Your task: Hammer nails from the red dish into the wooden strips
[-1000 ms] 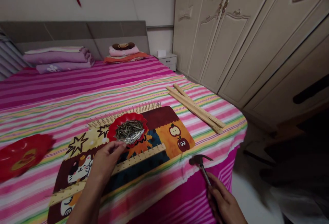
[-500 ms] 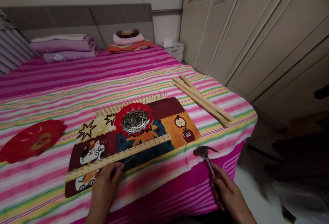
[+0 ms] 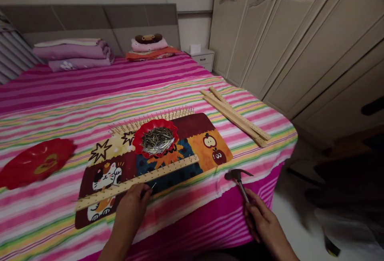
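Note:
My left hand (image 3: 132, 209) is closed in a pinch on a thin nail (image 3: 153, 186), just below the near wooden strip (image 3: 141, 179). That strip lies across a colourful cartoon mat (image 3: 198, 131) on the striped bed and has a row of nails standing in it. My right hand (image 3: 262, 223) grips the handle of a small hammer (image 3: 238, 177), whose head hangs over the bed's front edge. A red dish (image 3: 156, 141) heaped with nails sits on the mat between the near strip and a second nailed strip (image 3: 153, 120).
Two more wooden strips (image 3: 237, 119) lie near the bed's right corner. A red plate (image 3: 36, 163) rests at the left. Folded bedding (image 3: 73, 53) and a pillow pile (image 3: 148, 47) sit by the headboard. Wardrobe doors (image 3: 270, 33) stand at the right.
My left hand came back from the red dish of nails to the near strip, now pinching a nail. The view rose slightly. The right hand with the hammer barely moved.

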`<state>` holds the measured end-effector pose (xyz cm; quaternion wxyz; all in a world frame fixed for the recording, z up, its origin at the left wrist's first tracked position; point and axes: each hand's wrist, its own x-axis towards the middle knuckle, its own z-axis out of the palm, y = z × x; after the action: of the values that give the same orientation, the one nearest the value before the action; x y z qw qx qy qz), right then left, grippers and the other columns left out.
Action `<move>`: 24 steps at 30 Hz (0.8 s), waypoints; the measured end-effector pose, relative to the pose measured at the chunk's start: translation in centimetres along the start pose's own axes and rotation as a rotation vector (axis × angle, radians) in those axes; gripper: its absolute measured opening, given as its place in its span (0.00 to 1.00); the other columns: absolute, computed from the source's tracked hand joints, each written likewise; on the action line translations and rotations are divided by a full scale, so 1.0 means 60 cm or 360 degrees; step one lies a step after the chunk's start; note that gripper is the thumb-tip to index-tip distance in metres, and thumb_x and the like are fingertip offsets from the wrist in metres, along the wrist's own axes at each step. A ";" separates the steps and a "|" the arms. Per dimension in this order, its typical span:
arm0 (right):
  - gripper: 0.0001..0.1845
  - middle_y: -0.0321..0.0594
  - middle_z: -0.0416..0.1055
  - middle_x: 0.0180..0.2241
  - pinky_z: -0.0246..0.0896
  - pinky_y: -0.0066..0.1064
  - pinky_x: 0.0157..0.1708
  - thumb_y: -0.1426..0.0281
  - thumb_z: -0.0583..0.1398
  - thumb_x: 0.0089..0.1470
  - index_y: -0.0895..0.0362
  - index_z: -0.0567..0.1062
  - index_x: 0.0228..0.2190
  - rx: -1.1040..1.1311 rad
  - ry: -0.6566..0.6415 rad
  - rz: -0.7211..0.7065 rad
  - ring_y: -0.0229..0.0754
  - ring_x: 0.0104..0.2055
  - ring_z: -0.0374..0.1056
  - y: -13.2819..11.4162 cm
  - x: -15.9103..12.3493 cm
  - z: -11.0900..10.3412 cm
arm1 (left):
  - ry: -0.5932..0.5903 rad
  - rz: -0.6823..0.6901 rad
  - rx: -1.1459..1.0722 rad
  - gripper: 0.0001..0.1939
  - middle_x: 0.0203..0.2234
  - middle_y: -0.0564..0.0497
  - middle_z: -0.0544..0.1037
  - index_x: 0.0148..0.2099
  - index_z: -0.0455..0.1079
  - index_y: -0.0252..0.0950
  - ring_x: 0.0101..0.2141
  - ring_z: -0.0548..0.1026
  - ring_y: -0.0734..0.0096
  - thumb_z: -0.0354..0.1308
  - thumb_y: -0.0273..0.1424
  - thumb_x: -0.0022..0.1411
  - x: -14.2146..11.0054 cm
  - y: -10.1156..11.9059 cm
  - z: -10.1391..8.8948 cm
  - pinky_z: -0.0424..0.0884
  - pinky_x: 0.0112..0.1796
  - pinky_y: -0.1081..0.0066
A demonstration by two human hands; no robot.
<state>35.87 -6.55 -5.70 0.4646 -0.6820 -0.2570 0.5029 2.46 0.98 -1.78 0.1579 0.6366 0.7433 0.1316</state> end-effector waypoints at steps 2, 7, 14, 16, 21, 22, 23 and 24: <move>0.34 0.24 0.62 0.14 0.43 0.20 0.06 0.56 0.58 0.44 0.58 0.63 0.51 0.0016 0.0025 -0.0010 0.29 0.08 0.51 0.000 0.000 0.001 | -0.0062 -0.0029 0.0018 0.07 0.24 0.51 0.74 0.26 0.65 0.40 0.28 0.72 0.67 0.48 0.34 0.52 0.002 0.004 -0.008 0.64 0.32 0.70; 0.34 0.22 0.59 0.12 0.41 0.21 0.05 0.56 0.59 0.42 0.58 0.66 0.50 0.0028 0.0087 0.0014 0.30 0.07 0.49 -0.001 0.001 0.004 | -0.0153 -0.0160 -0.0350 0.08 0.17 0.55 0.70 0.24 0.64 0.39 0.22 0.69 0.70 0.50 0.37 0.50 -0.003 0.015 -0.025 0.62 0.26 0.71; 0.33 0.22 0.59 0.13 0.43 0.21 0.07 0.58 0.58 0.44 0.57 0.65 0.52 0.0010 0.0030 -0.0017 0.30 0.08 0.51 -0.007 -0.004 0.003 | -0.0358 -0.0408 -0.1432 0.22 0.16 0.57 0.70 0.35 0.69 0.35 0.18 0.66 0.76 0.62 0.44 0.40 -0.006 0.071 -0.023 0.65 0.22 0.73; 0.32 0.21 0.58 0.13 0.43 0.20 0.07 0.59 0.58 0.45 0.57 0.64 0.52 0.0012 0.0013 -0.0012 0.30 0.08 0.51 -0.008 -0.005 0.003 | -0.0391 -0.0426 -0.1533 0.21 0.18 0.55 0.73 0.32 0.70 0.34 0.20 0.69 0.76 0.63 0.43 0.39 -0.001 0.091 -0.015 0.68 0.24 0.73; 0.30 0.23 0.60 0.14 0.42 0.20 0.07 0.60 0.56 0.47 0.58 0.63 0.51 0.0017 -0.0019 -0.0019 0.29 0.08 0.50 -0.011 -0.004 0.004 | -0.0141 -0.0443 -0.1580 0.19 0.20 0.55 0.74 0.30 0.70 0.35 0.25 0.73 0.72 0.63 0.43 0.36 0.019 0.134 0.016 0.71 0.26 0.72; 0.29 0.23 0.60 0.14 0.42 0.20 0.07 0.60 0.56 0.47 0.58 0.63 0.51 0.0028 -0.0018 -0.0018 0.29 0.08 0.50 -0.011 -0.003 0.004 | -0.0091 -0.0438 -0.1573 0.19 0.21 0.54 0.74 0.30 0.70 0.35 0.25 0.74 0.72 0.63 0.43 0.37 0.022 0.141 0.023 0.71 0.26 0.72; 0.30 0.23 0.60 0.14 0.43 0.20 0.07 0.61 0.57 0.46 0.58 0.63 0.51 0.0037 -0.0019 -0.0012 0.29 0.08 0.50 -0.010 -0.003 0.004 | -0.0056 -0.0433 -0.1573 0.19 0.21 0.54 0.75 0.31 0.70 0.35 0.25 0.74 0.71 0.62 0.43 0.37 0.026 0.146 0.030 0.72 0.27 0.71; 0.30 0.23 0.61 0.14 0.43 0.20 0.07 0.61 0.57 0.46 0.57 0.63 0.50 0.0041 -0.0013 -0.0009 0.29 0.08 0.50 -0.010 -0.003 0.005 | -0.0031 -0.0430 -0.1577 0.20 0.22 0.53 0.75 0.32 0.71 0.35 0.25 0.74 0.71 0.62 0.43 0.38 0.029 0.151 0.037 0.72 0.27 0.71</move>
<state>35.61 -6.33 -5.11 0.4735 -0.6732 -0.2544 0.5077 11.30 4.11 -0.31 0.4632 0.3847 0.6659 0.4405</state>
